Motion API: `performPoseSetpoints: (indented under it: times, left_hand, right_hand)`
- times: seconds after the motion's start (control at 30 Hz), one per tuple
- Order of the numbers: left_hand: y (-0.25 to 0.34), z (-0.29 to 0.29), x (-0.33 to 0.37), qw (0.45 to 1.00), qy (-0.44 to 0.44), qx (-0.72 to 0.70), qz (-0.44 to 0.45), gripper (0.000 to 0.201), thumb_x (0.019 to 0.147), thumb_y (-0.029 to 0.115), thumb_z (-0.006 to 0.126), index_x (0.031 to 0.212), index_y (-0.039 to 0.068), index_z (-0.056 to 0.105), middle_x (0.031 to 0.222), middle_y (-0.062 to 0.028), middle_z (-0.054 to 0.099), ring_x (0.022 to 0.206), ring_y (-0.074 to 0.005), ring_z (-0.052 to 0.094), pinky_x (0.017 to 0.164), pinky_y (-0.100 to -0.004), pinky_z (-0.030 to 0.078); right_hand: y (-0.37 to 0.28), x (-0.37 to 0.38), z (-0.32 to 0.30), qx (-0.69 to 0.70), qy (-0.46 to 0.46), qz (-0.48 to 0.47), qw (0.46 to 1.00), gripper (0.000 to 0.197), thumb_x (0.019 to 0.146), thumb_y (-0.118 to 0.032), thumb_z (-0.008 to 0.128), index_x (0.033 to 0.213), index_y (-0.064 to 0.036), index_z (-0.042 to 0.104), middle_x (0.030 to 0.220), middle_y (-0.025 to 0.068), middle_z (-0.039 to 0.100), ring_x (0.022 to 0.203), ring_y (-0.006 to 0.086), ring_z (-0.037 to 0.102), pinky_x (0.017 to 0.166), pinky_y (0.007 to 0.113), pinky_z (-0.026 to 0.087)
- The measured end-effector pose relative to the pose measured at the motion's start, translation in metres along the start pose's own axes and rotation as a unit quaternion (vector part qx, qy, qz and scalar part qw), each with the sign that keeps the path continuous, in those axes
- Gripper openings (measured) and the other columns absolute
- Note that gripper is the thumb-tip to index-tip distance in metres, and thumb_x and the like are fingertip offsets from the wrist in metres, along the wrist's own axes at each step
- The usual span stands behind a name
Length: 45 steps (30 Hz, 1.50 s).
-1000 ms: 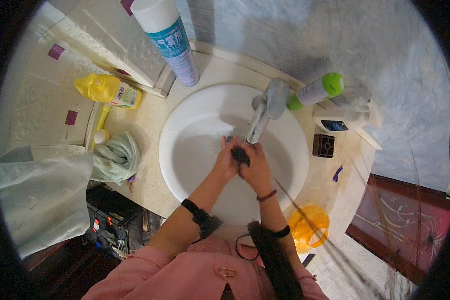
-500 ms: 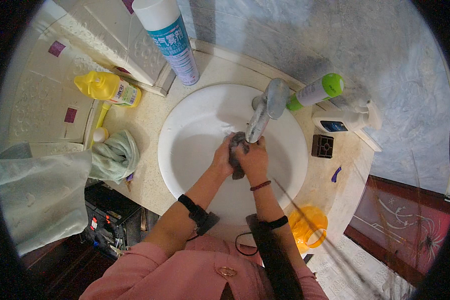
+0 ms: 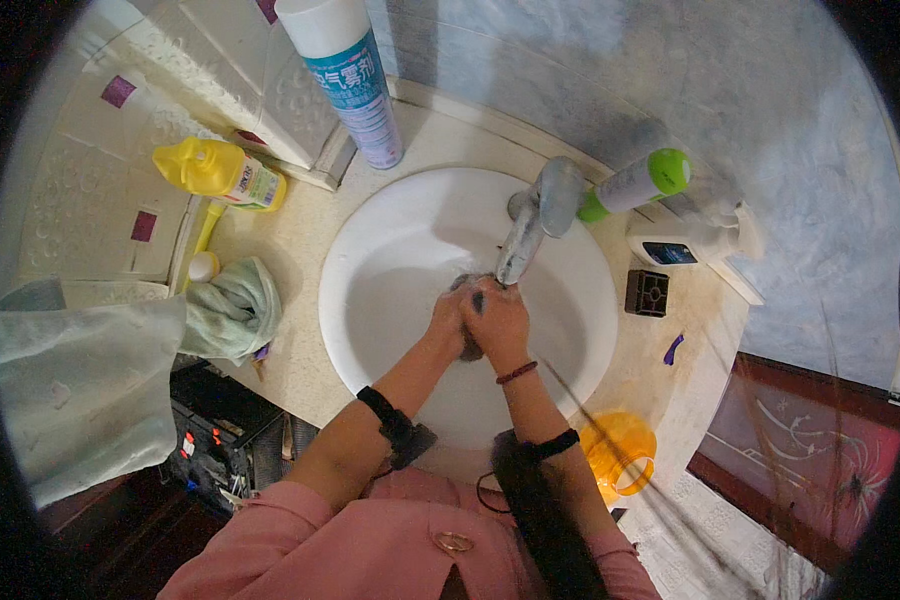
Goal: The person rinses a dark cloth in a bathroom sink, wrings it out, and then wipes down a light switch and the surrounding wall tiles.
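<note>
Over the white washbasin, my left hand and my right hand press together, both closed around a dark grey cloth. Only bits of the cloth show between and below the fingers; its exact kind is hidden. The hands are right under the spout of the metal faucet, and the right one is nearest to it. Some splashing shows in the bowl beside the fingers.
Behind the basin stand a tall spray can and a green-capped bottle. A yellow bottle and a pale green towel are left. Right are a white spray bottle, a dark square holder and an orange container.
My right hand has folded over the cloth and drawn in against my left. Less of the cloth is visible now. The things around the basin have stayed in place.
</note>
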<state>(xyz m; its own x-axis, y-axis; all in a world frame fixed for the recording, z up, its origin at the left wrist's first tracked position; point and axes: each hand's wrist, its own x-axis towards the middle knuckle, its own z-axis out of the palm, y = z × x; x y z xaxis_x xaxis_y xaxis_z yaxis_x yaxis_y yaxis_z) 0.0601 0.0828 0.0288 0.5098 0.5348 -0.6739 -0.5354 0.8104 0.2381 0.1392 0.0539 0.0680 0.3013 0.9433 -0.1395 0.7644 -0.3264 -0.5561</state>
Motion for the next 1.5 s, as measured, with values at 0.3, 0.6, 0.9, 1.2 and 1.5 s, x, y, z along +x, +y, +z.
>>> performPoseSetpoints:
  times: [0.3, 0.6, 0.9, 1.2, 1.5]
  left_hand:
    - [0.053, -0.001, 0.011, 0.995, 0.001, -0.102, -0.001, 0.021, 0.082, 0.014, 0.049, 0.097, 0.0, 0.05, 0.095, -0.013, 0.055, 0.089, -0.027, 0.054, 0.08, -0.0383, 0.046]
    - [0.048, -0.033, 0.024, 0.968, -0.038, 0.078, 0.236, 0.051, 0.075, -0.01, 0.043, 0.123, -0.002, 0.03, 0.1, -0.0149, 0.051, 0.09, -0.0238, 0.052, 0.08, -0.0379, 0.045]
    - [0.016, -0.048, 0.001, 0.995, 0.081, -0.049, -0.036, 0.036, 0.086, 0.022, 0.048, 0.114, 0.001, 0.041, 0.105, -0.0114, 0.05, 0.091, -0.0232, 0.052, 0.078, -0.0358, 0.043]
    - [0.011, 0.013, -0.004, 0.995, -0.047, 0.049, -0.072, 0.027, 0.083, 0.021, 0.05, 0.098, -0.001, 0.05, 0.091, -0.0125, 0.057, 0.078, -0.0228, 0.057, 0.071, -0.0361, 0.047]
    - [0.02, 0.001, 0.021, 0.99, -0.014, 0.072, -0.12, 0.021, 0.08, 0.016, 0.055, 0.092, -0.001, 0.052, 0.081, -0.0125, 0.057, 0.069, -0.0246, 0.058, 0.062, -0.0334, 0.05]
  right_hand:
    - [0.051, 0.004, -0.015, 0.118, -0.02, 0.011, 0.993, 0.041, 0.077, -0.031, 0.054, 0.105, -0.0016, 0.05, 0.094, 0.0235, 0.054, 0.078, 0.0386, 0.055, 0.069, 0.042, 0.045]
    - [0.041, 0.0, -0.039, 0.043, -0.302, 0.007, 0.952, 0.059, 0.066, -0.019, 0.059, 0.121, -0.0067, 0.038, 0.103, 0.0206, 0.054, 0.089, 0.0348, 0.056, 0.076, 0.039, 0.044]
    - [0.026, 0.003, -0.021, 0.217, -0.074, -0.08, 0.97, 0.046, 0.063, 0.005, 0.043, 0.103, -0.0143, 0.056, 0.105, 0.0132, 0.056, 0.089, 0.0311, 0.055, 0.074, 0.034, 0.046]
    - [-0.007, -0.048, -0.04, -0.12, -0.043, -0.167, 0.978, 0.032, 0.067, -0.003, 0.052, 0.094, -0.0187, 0.059, 0.107, 0.0039, 0.054, 0.083, 0.0251, 0.054, 0.065, 0.034, 0.049]
    - [-0.02, -0.086, -0.066, -0.066, -0.084, -0.169, 0.98, 0.03, 0.063, -0.004, 0.054, 0.089, -0.0171, 0.061, 0.104, 0.0027, 0.056, 0.079, 0.0228, 0.054, 0.061, 0.034, 0.049]
